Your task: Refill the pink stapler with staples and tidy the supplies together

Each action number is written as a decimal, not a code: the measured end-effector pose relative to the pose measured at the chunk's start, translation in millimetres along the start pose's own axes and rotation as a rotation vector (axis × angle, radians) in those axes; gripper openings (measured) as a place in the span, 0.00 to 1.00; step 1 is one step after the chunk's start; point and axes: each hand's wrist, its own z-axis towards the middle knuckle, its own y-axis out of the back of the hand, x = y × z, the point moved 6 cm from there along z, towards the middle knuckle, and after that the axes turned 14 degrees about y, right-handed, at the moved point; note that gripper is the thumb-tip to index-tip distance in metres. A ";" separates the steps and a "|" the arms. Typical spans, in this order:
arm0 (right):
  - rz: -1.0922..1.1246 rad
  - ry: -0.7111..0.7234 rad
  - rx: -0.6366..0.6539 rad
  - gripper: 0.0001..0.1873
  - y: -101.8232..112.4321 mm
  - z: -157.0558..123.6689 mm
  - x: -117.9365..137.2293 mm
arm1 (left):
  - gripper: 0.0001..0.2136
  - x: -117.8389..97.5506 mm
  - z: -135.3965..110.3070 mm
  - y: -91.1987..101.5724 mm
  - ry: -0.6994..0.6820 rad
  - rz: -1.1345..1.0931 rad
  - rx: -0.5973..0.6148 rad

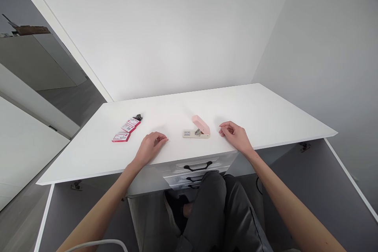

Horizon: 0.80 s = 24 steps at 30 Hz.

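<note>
An opened stapler lies on the white tabletop between my hands, its pink top [202, 124] tilted up and its cream base [193, 134] flat on the surface. The metal staple channel [198, 131] shows in the gap. My left hand [150, 148] rests left of the stapler near the front edge, fingers loosely curled together, nothing visible in them. To the stapler's right, my right hand [232, 134] rests with fingers curled and thumb near the fingertips, also with nothing visible in it. Neither hand touches the stapler.
Small red-and-white boxes, one nearer [121, 137] and one farther back [130, 124], lie left of my left hand. A small black object [138, 117] sits behind them. Drawers with black handles [197, 166] are under the tabletop's front edge [97, 174]. A white wall [177, 31] stands behind.
</note>
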 end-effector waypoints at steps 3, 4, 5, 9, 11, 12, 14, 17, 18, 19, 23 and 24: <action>0.002 0.001 -0.001 0.10 0.1 0.0 0.4 | 0.15 1.7 1.3 1.5 0.001 -0.022 -0.031; 0.001 0.000 0.000 0.10 0.2 -0.1 0.4 | 0.15 2.7 2.0 1.7 0.005 -0.032 -0.041; -0.002 -0.001 0.000 0.10 0.2 -0.2 0.5 | 0.14 3.8 2.9 1.6 0.014 -0.042 -0.046; 0.000 -0.003 -0.002 0.09 0.0 -0.7 0.6 | 0.14 8.4 6.2 2.1 0.085 -0.085 -0.067; 0.006 0.000 -0.003 0.09 -0.1 -0.9 0.9 | 0.14 10.8 6.6 4.9 0.118 -0.113 -0.086; 0.007 0.000 -0.003 0.09 -0.1 -0.9 1.0 | 0.14 12.0 6.5 6.6 0.125 -0.125 -0.089; 0.002 -0.003 -0.003 0.09 -0.1 -0.9 0.9 | 0.15 15.4 5.5 10.1 0.113 -0.137 -0.065; -0.005 -0.008 -0.002 0.10 0.1 -0.7 0.0 | 0.17 24.2 3.0 16.5 0.058 -0.102 -0.011; -0.004 -0.007 -0.002 0.10 0.1 -0.8 -0.3 | 0.18 27.8 2.0 18.6 0.038 -0.075 0.001; -0.002 -0.004 -0.003 0.10 0.1 -0.8 -0.5 | 0.18 31.1 1.0 20.4 0.021 -0.045 0.011; -0.002 -0.002 -0.001 0.10 0.2 -1.6 -0.6 | 0.19 36.6 -1.1 21.0 -0.013 0.039 0.038; -0.006 -0.002 -0.002 0.10 0.4 -1.7 -0.3 | 0.19 35.5 -1.1 19.6 -0.011 0.049 0.041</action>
